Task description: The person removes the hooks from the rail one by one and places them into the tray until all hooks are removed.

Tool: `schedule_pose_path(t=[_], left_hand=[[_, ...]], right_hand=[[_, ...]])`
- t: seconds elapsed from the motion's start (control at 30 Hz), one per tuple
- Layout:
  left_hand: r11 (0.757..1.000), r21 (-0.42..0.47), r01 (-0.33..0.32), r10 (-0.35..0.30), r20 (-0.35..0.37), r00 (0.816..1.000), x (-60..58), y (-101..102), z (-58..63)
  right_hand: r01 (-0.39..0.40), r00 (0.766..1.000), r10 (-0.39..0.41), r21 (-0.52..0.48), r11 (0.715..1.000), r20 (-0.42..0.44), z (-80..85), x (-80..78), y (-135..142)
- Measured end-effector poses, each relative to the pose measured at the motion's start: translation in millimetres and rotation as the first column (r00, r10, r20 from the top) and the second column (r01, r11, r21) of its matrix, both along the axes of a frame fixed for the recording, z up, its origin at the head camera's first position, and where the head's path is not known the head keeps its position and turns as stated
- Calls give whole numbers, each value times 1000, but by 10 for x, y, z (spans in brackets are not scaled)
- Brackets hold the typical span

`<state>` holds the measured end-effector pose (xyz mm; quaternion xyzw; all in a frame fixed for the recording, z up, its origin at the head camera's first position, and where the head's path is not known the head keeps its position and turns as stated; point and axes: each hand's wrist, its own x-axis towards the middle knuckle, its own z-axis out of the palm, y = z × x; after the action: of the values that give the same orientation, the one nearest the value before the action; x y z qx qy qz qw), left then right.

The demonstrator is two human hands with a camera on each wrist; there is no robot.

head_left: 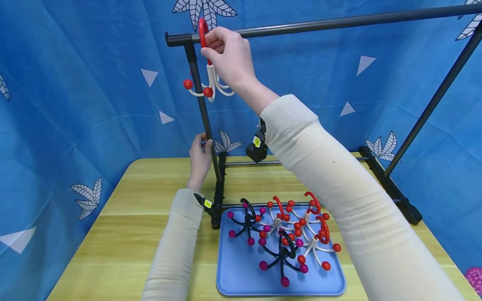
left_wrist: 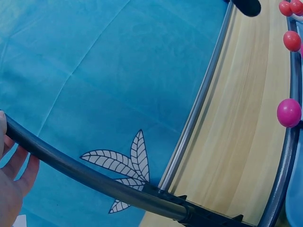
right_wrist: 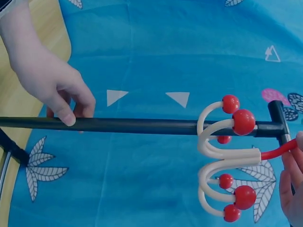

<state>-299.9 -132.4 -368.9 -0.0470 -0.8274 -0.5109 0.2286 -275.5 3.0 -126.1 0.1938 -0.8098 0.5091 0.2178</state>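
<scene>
My right hand (head_left: 234, 55) pinches the red hook of a white multi-arm ball-tipped hanger (head_left: 210, 74) at the left end of the dark rack's top bar (head_left: 320, 26). The hook's curve overlaps the bar in the head view. Below it, white arms curl upward with red ball tips, seen side-on in the right wrist view, where the hanger's white stem (right_wrist: 236, 155) shows fully. Lower down, my left hand (head_left: 200, 159) grips the rack's left upright post (head_left: 203, 113). In the right wrist view its thumb lies along the post, fingers passing behind.
A blue tray (head_left: 241, 280) on the wooden table (head_left: 113, 242) holds several more hangers: black ones (head_left: 283, 252) with magenta balls and white ones (head_left: 313, 242) with red hooks. The rack's right leg (head_left: 433, 100) slopes down at right. Blue patterned cloth (head_left: 94, 104) hangs behind.
</scene>
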Motion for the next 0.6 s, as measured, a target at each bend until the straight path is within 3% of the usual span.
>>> schedule_pose_path(t=[0.17, 0.37, 0.6], left_hand=[[1000, -2, 10, -10, 32, 999, 18, 6, 2], [1000, 15, 1, -1, 47, 999, 32, 9, 17], [1000, 17, 9, -10, 53, 999, 20, 21, 1]], right_hand=[[-18, 999, 17, -27, 999, -31, -18, 52, 79], [-48, 993, 48, 5, 999, -105, -163, 144, 169], [-63, 991, 65, 16, 998, -117, -297, 244, 278]])
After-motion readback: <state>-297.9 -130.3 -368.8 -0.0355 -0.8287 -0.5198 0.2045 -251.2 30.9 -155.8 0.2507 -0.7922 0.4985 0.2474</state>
